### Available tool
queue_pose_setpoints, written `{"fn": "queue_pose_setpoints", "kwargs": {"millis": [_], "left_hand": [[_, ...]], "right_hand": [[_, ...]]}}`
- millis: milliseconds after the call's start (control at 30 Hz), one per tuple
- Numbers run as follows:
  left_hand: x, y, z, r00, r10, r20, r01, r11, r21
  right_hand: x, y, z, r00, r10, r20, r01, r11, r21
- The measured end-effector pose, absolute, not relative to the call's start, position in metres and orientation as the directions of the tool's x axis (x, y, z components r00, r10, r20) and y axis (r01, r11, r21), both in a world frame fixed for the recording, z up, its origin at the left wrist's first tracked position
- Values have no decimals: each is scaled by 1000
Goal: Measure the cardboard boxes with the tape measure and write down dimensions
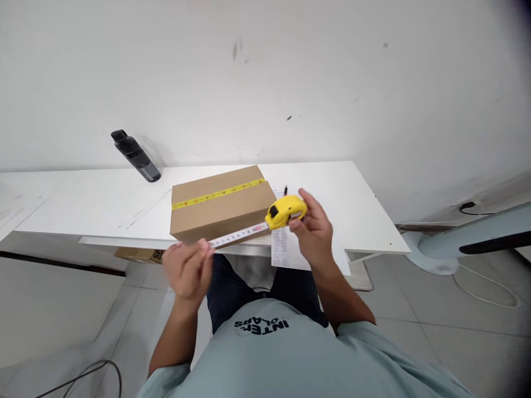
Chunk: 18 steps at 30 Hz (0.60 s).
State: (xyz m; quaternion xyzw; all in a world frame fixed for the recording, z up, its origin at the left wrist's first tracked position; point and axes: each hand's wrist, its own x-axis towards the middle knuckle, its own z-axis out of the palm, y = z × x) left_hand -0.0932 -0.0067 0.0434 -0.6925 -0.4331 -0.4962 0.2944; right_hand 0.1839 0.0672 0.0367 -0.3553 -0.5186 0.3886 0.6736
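Note:
My right hand (313, 229) grips the yellow case of a tape measure (288, 211), held just in front of the right end of a cardboard box (222, 202). From the case a white blade (238, 236) runs out to the left, along the box's near side. My left hand (189, 269), a little blurred, pinches the blade's free end near the box's front left corner. Whether the blade touches the box I cannot tell. Yellow printed tape (218, 194) crosses the box's top.
A dark bottle (135, 155) stands at the back left of the white table (365, 221). Written paper (290, 251) hangs over the front edge, with a pen (286, 190) behind it. Another cardboard box (139, 254) shows below the table. A cable (102, 365) lies on the floor.

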Motion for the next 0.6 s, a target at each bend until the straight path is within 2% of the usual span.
{"fn": "queue_pose_setpoints", "kwargs": {"millis": [133,233,400,533,600], "left_hand": [[-41,-4,33,172,430,886,801,-585,128],[-22,-2,19,155,498,853,753,-619,224],[-13,-4,21,254,537,804,681,-690,245],[-14,-18,38,314,558,768,375,-817,439],[-17,-34,42,260,673,692,418,-725,547]], "right_hand": [[171,44,25,-42,892,450,-46,448,-893],[169,36,17,-95,909,406,-43,404,-914],[182,33,3,-20,984,177,-241,167,-956],[205,33,-25,26,999,-30,-451,-15,-892],[220,37,-44,1,997,-82,-528,-69,-847]]}}
